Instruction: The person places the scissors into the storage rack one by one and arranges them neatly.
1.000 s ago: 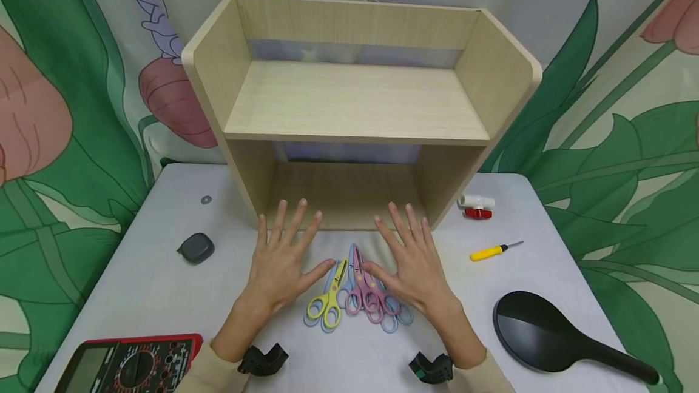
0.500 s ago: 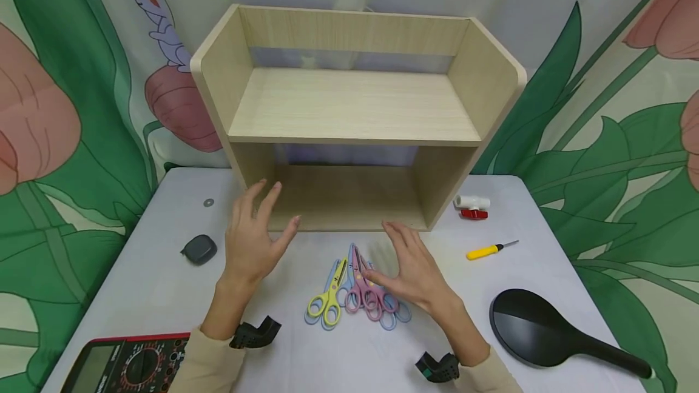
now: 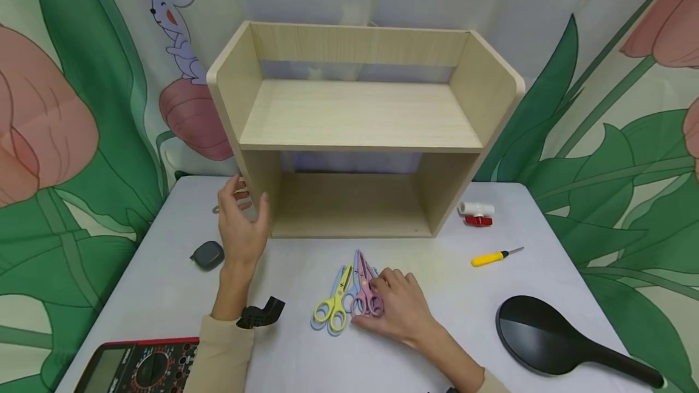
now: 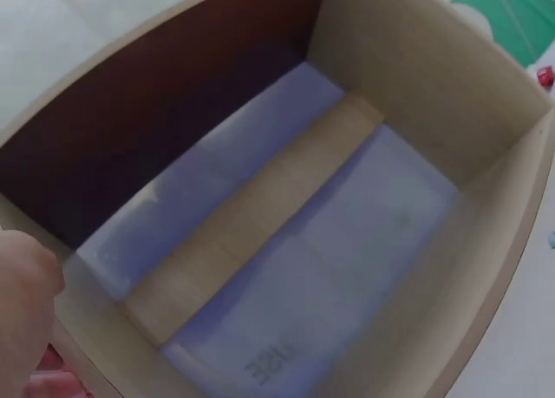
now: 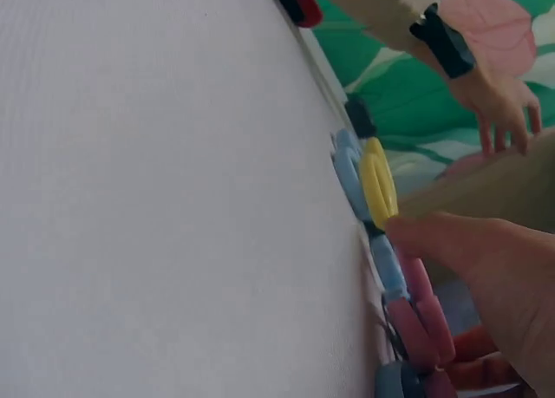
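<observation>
A cluster of scissors with yellow, blue and pink handles lies on the table before the shelf. My right hand (image 3: 401, 305) curls over its right side, gripping the pink scissors (image 3: 360, 302); the thumb lies in front of the handles. The yellow scissors (image 3: 334, 305) sit just left of the thumb, overlapping blue scissors (image 5: 349, 174). Some handles are hidden under the palm. My left hand (image 3: 240, 229) is at the left side panel of the wooden shelf (image 3: 360, 117), fingers along the outside and thumb near the front edge. Whether it presses the panel I cannot tell.
On the left are a tape measure (image 3: 209, 255), a washer (image 3: 215, 210) partly behind the hand, and a multimeter (image 3: 139, 369). On the right lie a white pipe valve with a red handle (image 3: 477, 214), a yellow screwdriver (image 3: 494, 258) and a black rice paddle (image 3: 551, 332).
My left hand has moved from before the shelf to its left side panel. My right hand has come down onto the scissors, its fingers curling in. The head view has shifted slightly.
</observation>
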The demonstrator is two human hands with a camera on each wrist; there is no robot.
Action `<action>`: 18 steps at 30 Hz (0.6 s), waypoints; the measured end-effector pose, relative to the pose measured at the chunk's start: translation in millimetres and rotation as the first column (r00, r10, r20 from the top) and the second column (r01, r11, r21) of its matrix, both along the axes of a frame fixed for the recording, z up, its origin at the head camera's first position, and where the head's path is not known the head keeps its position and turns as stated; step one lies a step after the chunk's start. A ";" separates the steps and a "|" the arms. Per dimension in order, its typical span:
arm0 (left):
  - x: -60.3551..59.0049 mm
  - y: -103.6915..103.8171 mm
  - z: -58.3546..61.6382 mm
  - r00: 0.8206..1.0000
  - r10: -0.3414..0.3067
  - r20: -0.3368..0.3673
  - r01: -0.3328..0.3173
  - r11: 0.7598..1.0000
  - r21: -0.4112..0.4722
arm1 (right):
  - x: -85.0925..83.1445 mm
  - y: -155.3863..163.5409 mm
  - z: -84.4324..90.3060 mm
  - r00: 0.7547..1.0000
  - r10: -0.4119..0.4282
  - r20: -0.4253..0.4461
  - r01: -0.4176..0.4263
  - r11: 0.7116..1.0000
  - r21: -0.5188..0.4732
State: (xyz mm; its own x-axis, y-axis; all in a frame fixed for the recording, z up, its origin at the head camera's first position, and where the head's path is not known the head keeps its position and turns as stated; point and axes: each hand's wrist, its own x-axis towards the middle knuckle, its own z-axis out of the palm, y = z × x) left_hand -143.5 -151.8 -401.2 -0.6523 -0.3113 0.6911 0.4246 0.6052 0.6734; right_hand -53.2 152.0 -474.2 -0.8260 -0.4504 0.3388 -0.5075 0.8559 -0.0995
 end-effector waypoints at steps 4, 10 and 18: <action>-3.8 -0.9 -4.5 0.999 0.023 0.032 -0.023 1.000 -0.001 | 2.8 -5.5 -5.1 0.997 -0.025 -0.069 0.027 0.999 0.028; -4.6 -6.8 -8.8 0.992 0.029 0.124 -0.026 0.999 -0.027 | -1.4 -9.1 -3.0 0.993 -0.002 -0.116 -0.005 0.998 -0.063; -11.6 -12.5 -16.5 0.950 0.017 0.312 0.008 0.997 -0.080 | -11.7 -29.9 56.6 0.957 0.146 -0.251 -0.210 0.945 -0.249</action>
State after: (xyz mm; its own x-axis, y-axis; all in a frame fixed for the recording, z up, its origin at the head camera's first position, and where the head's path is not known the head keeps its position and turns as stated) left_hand -155.1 -164.2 -417.7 -0.8379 -0.2671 0.4760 0.1984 0.6633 0.7215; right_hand -64.9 122.1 -417.5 -0.6278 -0.4477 0.6367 -0.6850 0.7062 -0.1788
